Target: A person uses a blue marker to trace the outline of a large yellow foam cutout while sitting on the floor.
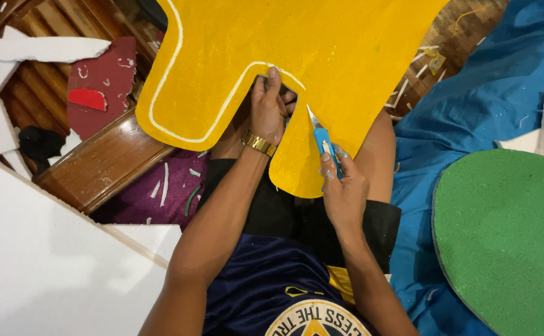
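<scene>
Your yellow foam cutout (322,56) looks largely shaped: rounded lobes are cut free, and a white outline runs along the left lobe and over the notch. Judged from that, edge trimming at the notch is what remains. Your left hand (267,109) is clenched on the foam edge at the notch, at 12 o'clock from your lap. Your right hand (343,190) grasps the blue utility knife (322,140), blade tip touching the foam at 1 o'clock from that grip.
</scene>
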